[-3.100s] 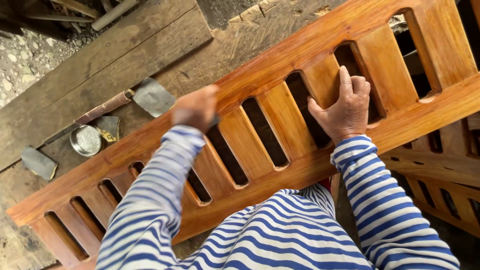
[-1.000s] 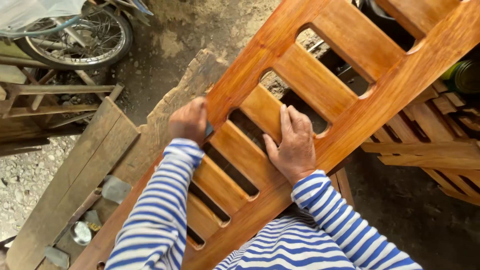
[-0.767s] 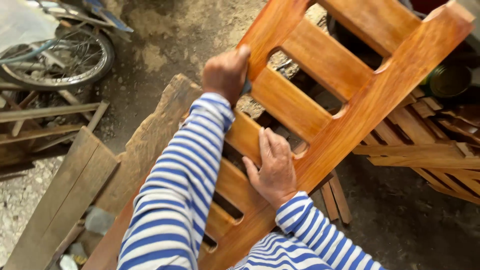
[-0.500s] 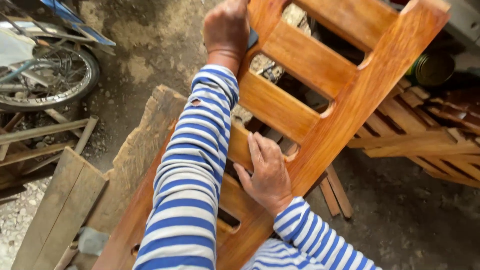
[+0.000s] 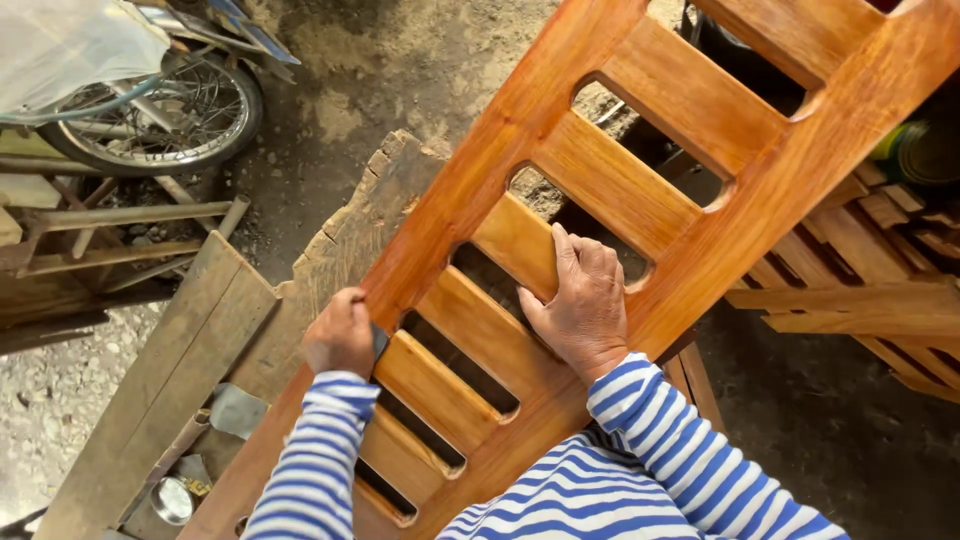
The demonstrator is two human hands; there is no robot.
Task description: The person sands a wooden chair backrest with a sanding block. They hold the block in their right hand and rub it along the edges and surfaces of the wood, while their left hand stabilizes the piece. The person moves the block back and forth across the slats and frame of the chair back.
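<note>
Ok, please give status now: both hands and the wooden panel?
Left hand grips dark sanding pad against slatted wooden panel rail. Right hand flat on a slat. Nothing blocking.

Dirt floor strewn with rough planks and a bicycle wheel.

Soft daylight is falling from above my left grip, glowing evenly on the varnished slatted panel. Beyond my right grip, the floor is sinking into dim shadow. Everything is staying sharp, without glare.
</note>
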